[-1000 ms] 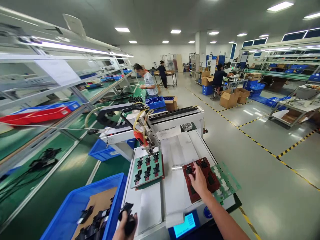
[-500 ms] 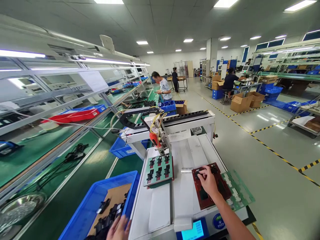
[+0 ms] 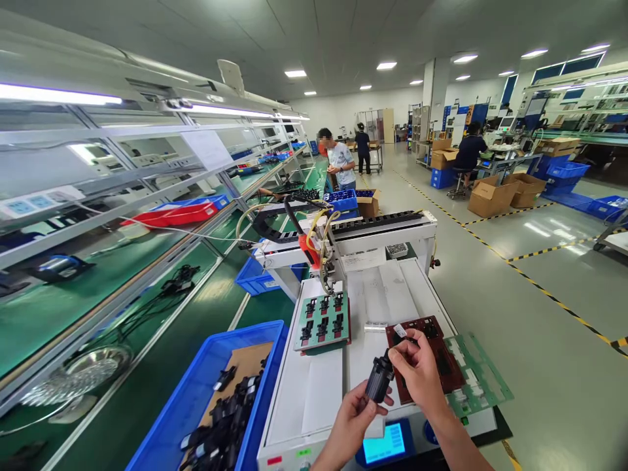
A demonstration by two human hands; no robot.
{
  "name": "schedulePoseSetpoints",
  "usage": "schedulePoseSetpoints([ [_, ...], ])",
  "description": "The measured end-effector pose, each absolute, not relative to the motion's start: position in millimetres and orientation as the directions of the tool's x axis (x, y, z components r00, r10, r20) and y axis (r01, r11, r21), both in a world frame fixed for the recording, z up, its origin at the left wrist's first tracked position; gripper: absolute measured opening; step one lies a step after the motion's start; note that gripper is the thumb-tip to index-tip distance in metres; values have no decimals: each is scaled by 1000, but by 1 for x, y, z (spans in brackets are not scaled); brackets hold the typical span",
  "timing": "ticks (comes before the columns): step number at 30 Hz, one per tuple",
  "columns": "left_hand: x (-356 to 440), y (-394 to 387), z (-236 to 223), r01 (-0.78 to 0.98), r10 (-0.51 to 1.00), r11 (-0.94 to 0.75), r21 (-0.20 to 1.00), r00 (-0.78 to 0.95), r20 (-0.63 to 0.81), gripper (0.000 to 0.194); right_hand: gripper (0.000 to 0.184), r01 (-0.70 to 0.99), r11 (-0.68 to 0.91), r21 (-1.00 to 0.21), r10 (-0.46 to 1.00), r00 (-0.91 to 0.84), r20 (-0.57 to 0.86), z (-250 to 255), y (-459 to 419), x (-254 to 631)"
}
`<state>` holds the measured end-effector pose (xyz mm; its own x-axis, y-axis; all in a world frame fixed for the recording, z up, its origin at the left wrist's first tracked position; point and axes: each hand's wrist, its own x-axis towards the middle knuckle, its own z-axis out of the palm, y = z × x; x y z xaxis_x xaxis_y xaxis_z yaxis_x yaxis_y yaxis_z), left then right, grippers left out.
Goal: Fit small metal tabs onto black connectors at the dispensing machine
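My left hand point(image 3: 354, 413) is closed around a black ribbed cylindrical part point(image 3: 379, 379), held tilted above the machine's front. At that part's upper end, the fingers of my right hand point(image 3: 417, 366) are pinched together. A small black piece with a white label point(image 3: 400, 331) shows by my right fingers; its outline is partly hidden. Beneath and behind this hand lies a dark red fixture plate point(image 3: 451, 373) with cut-outs. A green fixture plate point(image 3: 338, 332) carrying several black parts sits under the machine's head point(image 3: 310, 248), further left.
A blue bin point(image 3: 189, 386) with several black parts point(image 3: 230, 409) stands left of the machine. A translucent green plate point(image 3: 478, 373) overhangs the right edge. A lit screen point(image 3: 385, 445) is at the front. Behind the machine a person point(image 3: 341, 162) stands at the bench.
My left hand has come up from the blue bin and now holds the black cylindrical part. My right hand has lifted from the red plate to meet it. The view has shifted slightly.
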<state>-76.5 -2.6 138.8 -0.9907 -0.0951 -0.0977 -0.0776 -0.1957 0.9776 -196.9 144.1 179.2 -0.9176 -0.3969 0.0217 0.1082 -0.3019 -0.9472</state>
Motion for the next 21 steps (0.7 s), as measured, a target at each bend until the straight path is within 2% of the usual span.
schedulePoseSetpoints([
  [4, -70, 3, 131, -42, -84, -345, 938, -994, -75, 71, 51, 168, -283, -944, -514, -858, 1, 184, 151, -181],
  [7, -64, 4, 139, 60, -206, -414, 908, -978, -29, 80, 45, 32, -160, -987, -461, -886, 46, 183, 157, -172],
  [9, -64, 3, 154, 88, -295, -360, 929, -955, -24, 71, 37, -14, -105, -994, -414, -908, 57, 182, 161, -165],
  [12, -67, 3, 177, 93, -379, -282, 955, -925, -21, 59, 39, 109, -173, -979, -480, -877, -13, 185, 164, -155],
  [15, -70, 3, 184, 111, -385, -301, 947, -923, -14, 56, 45, 239, -213, -947, -582, -810, -73, 190, 162, -147],
  [21, -69, 5, 173, 123, -348, -344, 931, -938, -5, 56, 49, 182, -78, -980, -630, -771, -93, 194, 155, -144],
])
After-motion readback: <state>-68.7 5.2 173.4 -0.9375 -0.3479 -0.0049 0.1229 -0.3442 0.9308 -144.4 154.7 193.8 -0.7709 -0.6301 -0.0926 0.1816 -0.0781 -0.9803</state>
